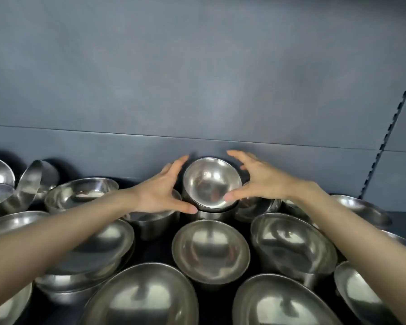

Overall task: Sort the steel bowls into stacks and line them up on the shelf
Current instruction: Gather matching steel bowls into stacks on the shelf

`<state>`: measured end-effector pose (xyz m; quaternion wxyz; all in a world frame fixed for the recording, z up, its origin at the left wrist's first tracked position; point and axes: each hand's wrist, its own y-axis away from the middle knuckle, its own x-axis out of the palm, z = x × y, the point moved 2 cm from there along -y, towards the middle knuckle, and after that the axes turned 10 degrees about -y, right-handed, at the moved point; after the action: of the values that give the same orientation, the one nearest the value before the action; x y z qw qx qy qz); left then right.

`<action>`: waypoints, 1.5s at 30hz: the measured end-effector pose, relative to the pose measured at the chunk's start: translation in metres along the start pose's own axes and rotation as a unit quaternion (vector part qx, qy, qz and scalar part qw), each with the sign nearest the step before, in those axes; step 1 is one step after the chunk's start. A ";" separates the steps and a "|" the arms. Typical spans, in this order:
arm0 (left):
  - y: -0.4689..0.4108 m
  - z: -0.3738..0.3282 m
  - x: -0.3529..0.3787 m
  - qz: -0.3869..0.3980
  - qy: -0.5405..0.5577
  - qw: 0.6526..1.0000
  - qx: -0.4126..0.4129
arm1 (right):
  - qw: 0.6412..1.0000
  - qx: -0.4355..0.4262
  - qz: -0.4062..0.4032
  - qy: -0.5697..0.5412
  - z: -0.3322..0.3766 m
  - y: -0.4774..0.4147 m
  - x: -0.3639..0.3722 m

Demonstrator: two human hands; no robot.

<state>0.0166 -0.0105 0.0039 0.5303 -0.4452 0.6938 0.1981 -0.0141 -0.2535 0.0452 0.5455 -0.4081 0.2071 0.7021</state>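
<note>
A small steel bowl (212,181) sits tilted toward me on top of a short stack (209,214) at the back of the dark shelf (158,250). My left hand (164,188) is spread just left of it, fingers straight along its side and thumb reaching toward the stack's base. On the right, my right hand (259,181) arches around the bowl, its thumb tip at the front rim and its fingers spread above the back rim. Neither hand clearly grips the bowl.
Several larger steel bowls crowd the shelf: one in front of the stack (210,252), one at right (293,242), a stack under my left forearm (99,256), others at far left (80,193). A grey back panel (197,90) rises directly behind, with a slotted upright (384,127) at right.
</note>
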 end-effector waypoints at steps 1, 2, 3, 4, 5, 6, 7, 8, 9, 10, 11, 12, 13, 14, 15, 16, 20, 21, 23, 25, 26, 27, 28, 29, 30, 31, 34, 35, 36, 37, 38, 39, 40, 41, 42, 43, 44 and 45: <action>-0.002 0.000 0.002 0.008 0.010 1.000 0.004 | 1.000 -0.004 0.009 -0.004 0.000 -0.002 0.000; -0.005 -0.001 0.003 0.006 0.018 1.000 -0.001 | 1.000 -0.011 0.015 -0.003 -0.001 -0.005 -0.001; -0.005 0.000 0.005 0.010 0.023 1.000 -0.003 | 1.000 -0.010 0.025 0.000 -0.005 -0.005 0.000; -0.007 0.002 0.009 0.009 0.035 0.999 -0.003 | 0.999 -0.010 0.031 -0.003 -0.009 -0.007 0.002; -0.007 0.000 0.010 0.010 0.048 0.999 -0.001 | 0.999 -0.015 0.039 -0.009 -0.012 -0.009 0.004; -0.007 -0.002 0.013 0.013 0.060 0.998 0.003 | 0.999 -0.020 0.049 -0.014 -0.014 -0.010 0.007; -0.008 -0.004 0.014 0.013 0.068 0.998 0.004 | 0.998 -0.021 0.058 -0.017 -0.017 -0.010 0.009; -0.009 -0.004 0.016 0.011 0.074 0.997 0.002 | 0.997 -0.021 0.068 -0.016 -0.019 -0.011 0.009; -0.008 -0.005 0.016 0.011 0.076 0.997 -0.002 | 0.997 -0.022 0.073 -0.013 -0.020 -0.012 0.010; -0.007 -0.006 0.016 0.010 0.080 0.997 -0.006 | 0.997 -0.026 0.076 -0.009 -0.021 -0.013 0.011; -0.007 -0.006 0.017 0.011 0.085 0.996 -0.011 | 0.997 -0.029 0.075 -0.003 -0.021 -0.014 0.010; -0.007 -0.004 0.018 0.013 0.090 0.996 -0.013 | 0.997 -0.031 0.073 -0.001 -0.021 -0.014 0.012; -0.006 -0.004 0.019 0.015 0.095 0.995 -0.016 | 0.997 -0.033 0.069 -0.003 -0.021 -0.014 0.013; -0.006 -0.002 0.019 0.015 0.100 0.995 -0.021 | 0.997 -0.034 0.064 -0.008 -0.021 -0.015 0.013; -0.005 -0.001 0.019 0.015 0.105 0.994 -0.029 | 0.998 -0.036 0.059 -0.015 -0.021 -0.015 0.014; -0.005 -0.001 0.019 0.014 0.106 0.994 -0.037 | 0.998 -0.039 0.053 -0.022 -0.022 -0.015 0.014; -0.004 -0.001 0.018 0.013 0.051 0.997 -0.061 | 0.997 -0.036 0.034 -0.066 -0.021 -0.012 0.014; -0.004 -0.001 0.016 0.010 0.029 0.997 -0.068 | 0.996 -0.030 0.034 -0.075 -0.020 -0.012 0.014; -0.004 -0.001 0.015 0.007 -0.001 0.997 -0.079 | 0.996 -0.015 0.041 -0.083 -0.020 -0.011 0.013; -0.004 -0.001 0.016 0.008 0.000 0.997 -0.081 | 0.995 0.001 0.051 -0.088 -0.021 -0.013 0.011; -0.004 -0.001 0.016 0.009 0.007 0.997 -0.081 | 0.995 0.011 0.054 -0.089 -0.021 -0.013 0.010; -0.003 -0.001 0.016 0.011 0.011 0.997 -0.082 | 0.994 0.021 0.057 -0.090 -0.021 -0.014 0.010; -0.003 -0.001 0.016 0.013 0.010 0.996 -0.082 | 0.994 0.029 0.060 -0.091 -0.021 -0.014 0.009; -0.003 -0.002 0.015 0.015 0.004 0.996 -0.084 | 0.993 0.035 0.062 -0.089 -0.021 -0.014 0.008; -0.004 -0.002 0.015 0.017 -0.005 0.996 -0.086 | 0.993 0.040 0.064 -0.087 -0.021 -0.013 0.008; -0.004 -0.003 0.015 0.019 -0.013 0.996 -0.088 | 0.993 0.045 0.064 -0.086 -0.021 -0.012 0.007; -0.004 -0.005 0.013 0.025 -0.020 0.996 -0.087 | 0.992 0.057 0.073 -0.090 -0.019 -0.009 0.006; -0.004 -0.005 0.013 0.028 -0.019 0.996 -0.086 | 0.992 0.059 0.076 -0.085 -0.019 -0.009 0.006; -0.004 -0.006 0.013 0.034 -0.018 0.996 -0.084 | 0.992 0.060 0.080 -0.076 -0.018 -0.009 0.007; -0.004 -0.006 0.013 0.040 -0.017 0.996 -0.083 | 0.992 0.060 0.086 -0.066 -0.018 -0.010 0.009; -0.004 -0.007 0.013 0.045 -0.016 0.995 -0.084 | 0.993 0.061 0.091 -0.052 -0.018 -0.010 0.011; -0.004 -0.007 0.012 0.048 -0.014 0.995 -0.085 | 0.993 0.065 0.094 -0.038 -0.019 -0.011 0.013; -0.004 -0.006 0.012 0.048 -0.011 0.995 -0.087 | 0.992 0.070 0.097 -0.028 -0.020 -0.011 0.015; -0.005 -0.006 0.013 0.048 -0.005 0.995 -0.088 | 0.992 0.076 0.098 -0.025 -0.021 -0.011 0.018; -0.005 -0.005 0.013 0.047 0.007 0.995 -0.086 | 0.992 0.079 0.096 -0.030 -0.022 -0.010 0.019; -0.005 -0.005 0.014 0.045 0.022 0.995 -0.083 | 0.992 0.078 0.090 -0.041 -0.023 -0.010 0.020; -0.005 -0.004 0.015 0.042 0.038 0.995 -0.082 | 0.992 0.074 0.083 -0.053 -0.023 -0.010 0.021; -0.005 -0.004 0.014 0.035 0.048 0.995 -0.083 | 0.993 0.067 0.075 -0.067 -0.022 -0.010 0.021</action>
<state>0.0177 -0.0222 -0.0064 0.4502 -0.4720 0.7150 0.2517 0.0012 -0.2543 0.0168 0.5301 -0.3055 0.2469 0.7515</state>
